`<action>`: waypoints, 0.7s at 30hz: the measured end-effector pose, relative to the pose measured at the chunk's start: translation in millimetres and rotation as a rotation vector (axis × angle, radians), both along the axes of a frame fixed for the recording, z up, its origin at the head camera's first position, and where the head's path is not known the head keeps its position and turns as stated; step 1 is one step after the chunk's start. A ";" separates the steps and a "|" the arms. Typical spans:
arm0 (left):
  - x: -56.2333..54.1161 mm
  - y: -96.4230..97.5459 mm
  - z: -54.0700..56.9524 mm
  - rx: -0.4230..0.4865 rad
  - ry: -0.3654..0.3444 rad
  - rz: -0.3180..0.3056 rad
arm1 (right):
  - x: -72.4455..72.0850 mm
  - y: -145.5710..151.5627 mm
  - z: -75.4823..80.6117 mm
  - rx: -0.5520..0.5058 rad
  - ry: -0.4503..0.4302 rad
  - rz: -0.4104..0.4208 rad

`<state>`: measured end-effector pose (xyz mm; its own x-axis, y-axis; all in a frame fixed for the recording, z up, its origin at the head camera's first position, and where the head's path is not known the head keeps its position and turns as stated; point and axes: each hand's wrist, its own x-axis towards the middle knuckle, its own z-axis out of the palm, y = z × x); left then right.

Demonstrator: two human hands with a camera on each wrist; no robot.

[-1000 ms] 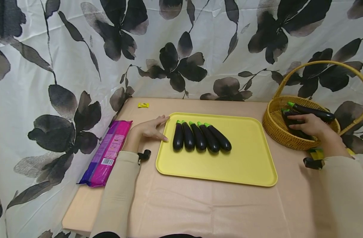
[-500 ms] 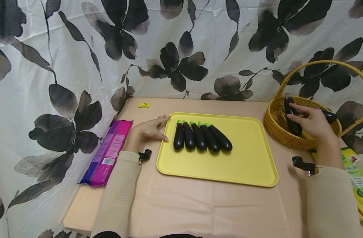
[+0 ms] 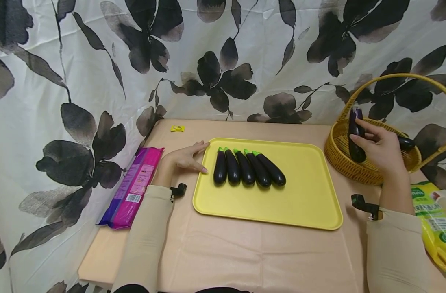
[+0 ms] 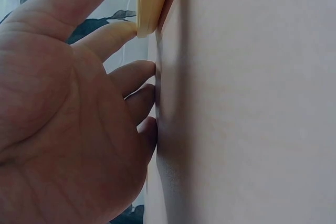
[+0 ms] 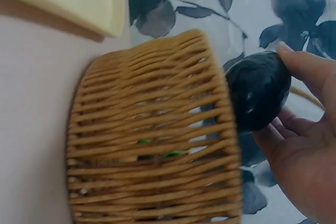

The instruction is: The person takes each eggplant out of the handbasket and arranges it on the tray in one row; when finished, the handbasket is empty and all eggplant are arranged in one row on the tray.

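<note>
Floral cloth (image 3: 76, 162) far left, running behind everything. Pink and purple packet (image 3: 133, 189) lies slanted at the left edge of the bench (image 3: 244, 256), barcode showing. Left sleeve (image 3: 144, 240) beside it, black wrist camera at the cuff. Small yellow wrapper (image 3: 177, 128) near the back edge. Left hand (image 3: 184, 158) at the tray's left rim: fingers spread, thumb and index touching the rim, the other fingers resting on the bench in the left wrist view. Yellow tray (image 3: 303, 203) mid-bench, set slightly askew. Five eggplants (image 3: 246, 171) on its left half, side by side, green stems toward the back, blunt ends toward the person. Wicker basket (image 3: 347, 171) right of the tray, tall arched handle. Held eggplant (image 3: 356, 132) over the basket's left part, near upright; right hand (image 3: 381, 148) has it pinched between thumb and fingers. Another eggplant (image 3: 406, 143) inside the basket, partly hidden by the hand. Green bits show through the weave in the right wrist view. Yellow-green packet (image 3: 436, 224) at far right, next to the right sleeve (image 3: 396, 248).
</note>
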<state>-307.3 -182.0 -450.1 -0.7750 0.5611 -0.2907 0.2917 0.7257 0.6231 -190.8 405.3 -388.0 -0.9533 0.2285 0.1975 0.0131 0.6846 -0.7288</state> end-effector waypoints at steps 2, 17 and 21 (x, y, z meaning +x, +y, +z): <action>-0.3 -0.2 -0.2 -0.002 0.002 -0.001 | 1.4 -4.6 3.1 -0.023 0.047 0.009; -0.4 0.2 -0.5 -0.005 -0.001 0.006 | -3.0 -42.6 6.1 0.003 0.119 0.174; -0.7 -0.3 -1.4 -0.010 0.003 0.005 | -5.1 -50.1 5.2 0.014 0.092 0.210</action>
